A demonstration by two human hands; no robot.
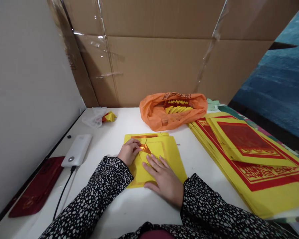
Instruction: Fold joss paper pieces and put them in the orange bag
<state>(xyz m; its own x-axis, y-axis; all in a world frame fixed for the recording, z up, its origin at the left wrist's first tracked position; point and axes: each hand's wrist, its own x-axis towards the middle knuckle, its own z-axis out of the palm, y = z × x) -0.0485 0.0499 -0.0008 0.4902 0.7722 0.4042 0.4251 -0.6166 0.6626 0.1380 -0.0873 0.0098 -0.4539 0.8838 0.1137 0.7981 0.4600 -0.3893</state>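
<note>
In front of me a stack of yellow paper sheets (174, 159) lies on the white table, with a thin orange foil strip showing near its top edge. On the stack is a partly folded yellow paper with an orange foil patch (146, 148). My left hand (130, 151) pinches the left end of this foil piece between thumb and fingers. My right hand (161, 176) lies flat with fingers spread, its fingertips touching the paper at the lower right of the fold. Part of the folded piece is hidden under the fingers.
An orange plastic bag (151, 114) holding folded yellow and red papers stands at the back. Red-printed yellow papers (269, 199) are piled on the right. At left are a white power bank (77, 149) with a cable, a red phone (37, 189) and a clear plastic bag (93, 117).
</note>
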